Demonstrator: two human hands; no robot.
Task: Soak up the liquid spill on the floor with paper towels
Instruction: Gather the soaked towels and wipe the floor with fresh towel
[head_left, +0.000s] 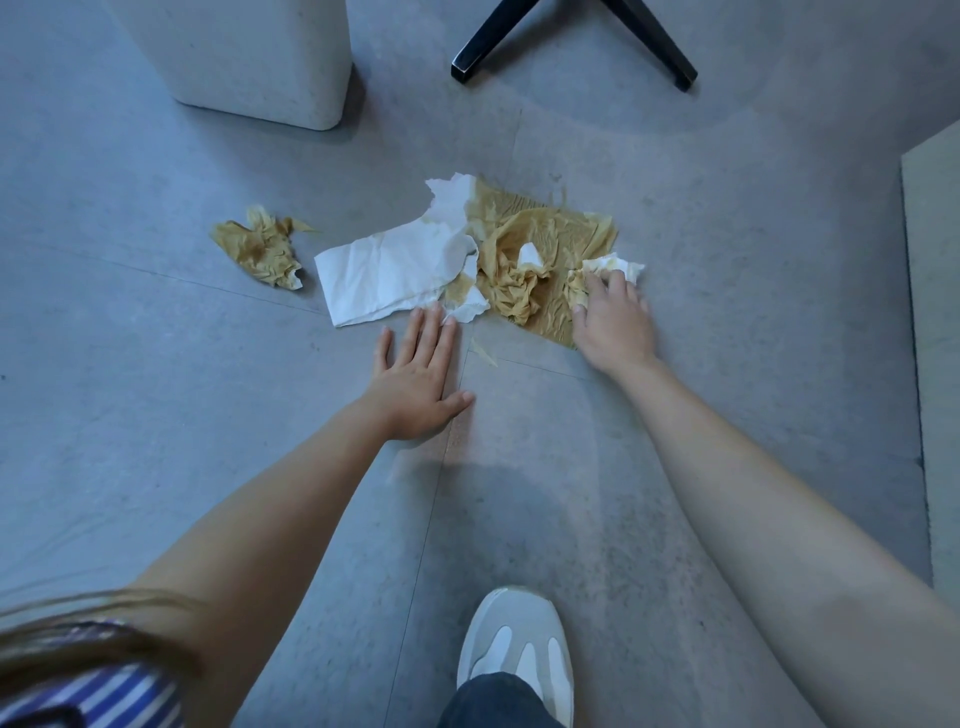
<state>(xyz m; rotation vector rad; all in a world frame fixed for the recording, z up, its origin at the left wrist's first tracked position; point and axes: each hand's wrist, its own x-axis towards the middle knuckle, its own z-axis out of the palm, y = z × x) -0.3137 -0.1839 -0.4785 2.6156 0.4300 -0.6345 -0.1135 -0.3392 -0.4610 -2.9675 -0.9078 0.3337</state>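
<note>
Brown-soaked paper towels (540, 244) lie flattened and crumpled over the spill on the grey floor. A mostly white paper towel (395, 270) overlaps their left side. My right hand (613, 322) presses a small wad of paper towel (615, 267), part white and part stained, onto the right edge of the soaked patch. My left hand (421, 379) rests flat on the floor with fingers spread, its fingertips touching the lower edge of the white towel. A separate soaked, crumpled towel (265, 249) lies off to the left.
A pale grey bin or block (249, 57) stands at the back left. Black furniture legs (571, 41) are at the back. A light panel edge (935, 312) runs along the right. My white shoe (514, 644) is at the bottom. A small paper scrap (483, 353) lies by my left hand.
</note>
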